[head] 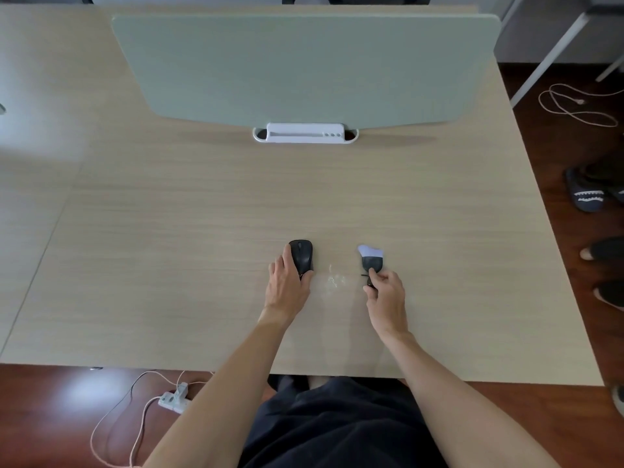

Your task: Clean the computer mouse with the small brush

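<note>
The desk (169, 231) was pale wood-grain, seen from above, with the person seated at its near edge, both bare forearms reaching out over it.

The computer mouse (301, 256) — black, small — lay flat on the desk, toward the near edge and roughly midway between the left and right edges. The left hand (287, 285) was cupped on it from the left and behind: fingers lay along its left flank, the thumb pressed at its rear right corner. A loose clasp, mouse not lifted.

The small brush (370, 258) sat just right of the mouse, well apart from it, pale bristles fanned toward the far edge, its dark body resting on the desk or just above it — could not tell which. The right hand (386, 292) pinched the brush's dark rear end between thumb and forefinger, the other fingers curled in.

Between the two hands, a faint glossy smear or scrap (334, 280) showed on the desk surface; too indistinct to identify.

At the far edge stood a grey-green divider panel (304, 69), upright, held in a white clamp base (305, 133).

Off the desk: a white power strip (174, 398) with cords on the dark floor below the near-left corner, and slippers (586, 194) beyond the right edge.
</note>
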Demonstrator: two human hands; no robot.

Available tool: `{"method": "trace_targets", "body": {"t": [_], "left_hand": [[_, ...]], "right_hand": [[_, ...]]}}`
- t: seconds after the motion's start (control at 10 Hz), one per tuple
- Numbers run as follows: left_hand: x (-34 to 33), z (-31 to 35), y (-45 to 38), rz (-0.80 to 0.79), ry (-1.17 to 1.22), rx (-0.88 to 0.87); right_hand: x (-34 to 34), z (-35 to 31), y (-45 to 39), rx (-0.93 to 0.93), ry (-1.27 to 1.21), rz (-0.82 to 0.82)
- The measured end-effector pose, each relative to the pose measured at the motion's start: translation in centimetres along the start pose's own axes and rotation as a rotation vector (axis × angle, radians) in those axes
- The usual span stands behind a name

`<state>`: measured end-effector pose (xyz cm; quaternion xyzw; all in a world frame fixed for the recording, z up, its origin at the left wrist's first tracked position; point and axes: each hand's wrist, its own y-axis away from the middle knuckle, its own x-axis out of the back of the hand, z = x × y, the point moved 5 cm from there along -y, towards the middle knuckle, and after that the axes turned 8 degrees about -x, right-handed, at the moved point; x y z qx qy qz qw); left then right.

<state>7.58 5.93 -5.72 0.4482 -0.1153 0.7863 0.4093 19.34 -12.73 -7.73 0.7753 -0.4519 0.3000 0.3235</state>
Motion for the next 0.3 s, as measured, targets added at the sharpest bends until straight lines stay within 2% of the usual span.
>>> {"method": "trace_targets", "body": {"t": [0.2, 0.3], "left_hand": [[0.5, -0.6, 1.4, 0.099, -0.033, -0.104], [0.6, -2.3, 1.3, 0.147, -0.093, -0.140]], "right_hand": [[0.6, -0.2, 0.4, -0.010, -0.025, 0.031], [2.1, -1.3, 0.8, 0.026, -0.107, 0.157]]}}
